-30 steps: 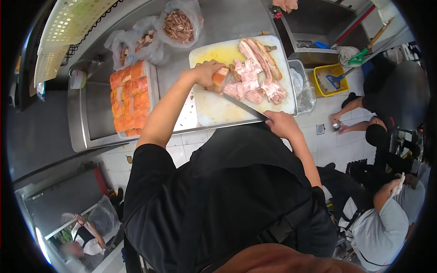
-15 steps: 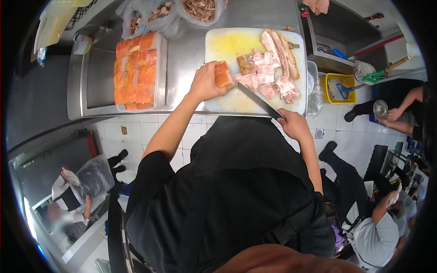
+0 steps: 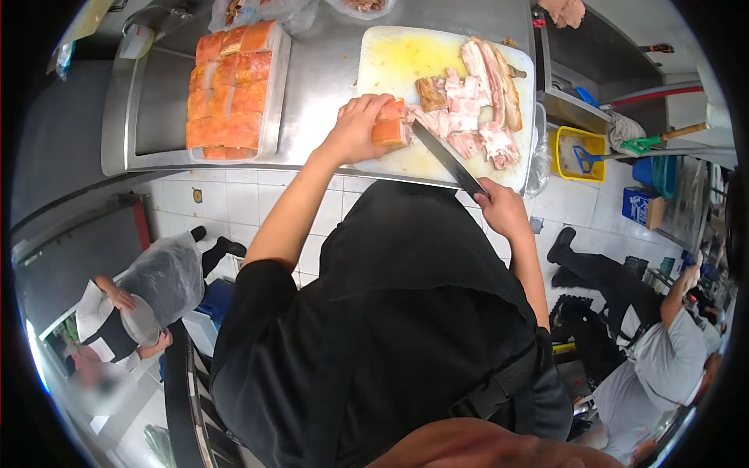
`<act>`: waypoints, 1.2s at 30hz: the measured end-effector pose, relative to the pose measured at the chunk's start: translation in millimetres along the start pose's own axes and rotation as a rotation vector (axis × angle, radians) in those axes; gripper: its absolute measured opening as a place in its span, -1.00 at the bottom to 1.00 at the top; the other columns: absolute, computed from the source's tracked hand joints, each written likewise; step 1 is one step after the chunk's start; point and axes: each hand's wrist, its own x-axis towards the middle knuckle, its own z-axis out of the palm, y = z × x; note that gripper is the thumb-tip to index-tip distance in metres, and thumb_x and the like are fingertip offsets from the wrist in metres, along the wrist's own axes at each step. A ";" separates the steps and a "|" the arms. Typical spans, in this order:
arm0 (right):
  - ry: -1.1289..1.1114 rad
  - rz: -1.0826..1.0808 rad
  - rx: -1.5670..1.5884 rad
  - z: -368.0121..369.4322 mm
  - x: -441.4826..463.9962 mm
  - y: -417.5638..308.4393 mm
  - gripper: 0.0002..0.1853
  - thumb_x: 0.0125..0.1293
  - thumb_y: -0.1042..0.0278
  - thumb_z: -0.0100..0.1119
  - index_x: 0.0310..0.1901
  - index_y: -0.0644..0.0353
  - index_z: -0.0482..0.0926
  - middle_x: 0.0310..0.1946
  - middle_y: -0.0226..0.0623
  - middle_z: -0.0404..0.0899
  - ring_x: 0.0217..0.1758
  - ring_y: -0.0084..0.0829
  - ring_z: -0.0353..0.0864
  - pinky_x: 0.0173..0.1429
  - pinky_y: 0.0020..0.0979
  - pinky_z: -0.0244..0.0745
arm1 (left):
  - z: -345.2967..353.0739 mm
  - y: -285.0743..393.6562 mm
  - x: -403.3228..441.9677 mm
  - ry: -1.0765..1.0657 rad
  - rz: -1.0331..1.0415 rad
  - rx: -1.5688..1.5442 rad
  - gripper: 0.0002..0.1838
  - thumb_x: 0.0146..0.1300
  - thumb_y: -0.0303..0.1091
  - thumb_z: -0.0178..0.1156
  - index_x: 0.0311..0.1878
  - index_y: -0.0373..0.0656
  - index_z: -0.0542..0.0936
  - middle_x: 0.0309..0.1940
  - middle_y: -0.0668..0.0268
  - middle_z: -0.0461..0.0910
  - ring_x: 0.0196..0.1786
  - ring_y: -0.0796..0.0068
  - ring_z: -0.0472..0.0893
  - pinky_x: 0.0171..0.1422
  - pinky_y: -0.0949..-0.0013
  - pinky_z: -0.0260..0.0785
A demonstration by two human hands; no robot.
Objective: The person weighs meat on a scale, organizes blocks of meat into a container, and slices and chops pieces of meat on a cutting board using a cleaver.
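Note:
My left hand (image 3: 359, 129) is closed around a block of orange-skinned pork (image 3: 389, 132) at the left side of the white cutting board (image 3: 390, 58). My right hand (image 3: 503, 207) grips a long knife (image 3: 448, 159) by its dark handle. The blade slants up and left across the board, its tip close to the block's right side. Sliced pale pork pieces (image 3: 465, 113) lie right of the blade. Behind them rests a long strip of fatty pork (image 3: 493, 78). Part of the block is hidden under my left fingers.
A clear tub (image 3: 275, 101) filled with orange-skinned pork blocks stands left on the steel counter (image 3: 320, 78). Plastic bags (image 3: 287, 14) of meat scraps lie at the back. A yellow bucket (image 3: 563, 160) is at right. One person (image 3: 117, 312) stands lower left, another (image 3: 655, 366) lower right.
The camera view has shifted, so the counter sits higher. My left hand still holds the block, with the knife beside it. The left person now holds a round pale dish; the metal bowl at right is out of view.

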 end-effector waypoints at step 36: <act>-0.012 0.004 0.040 12.7 -2.4 7.2 -0.71 0.32 0.30 0.19 0.06 0.08 0.62 -0.29 0.08 0.68 -0.13 0.14 0.66 -0.02 0.06 0.52 | -27.5 19.5 48.5 0.017 -0.159 -0.172 -0.04 -0.01 -0.36 0.50 0.51 0.04 0.29 0.11 0.02 0.63 0.15 0.08 0.63 0.26 0.20 0.48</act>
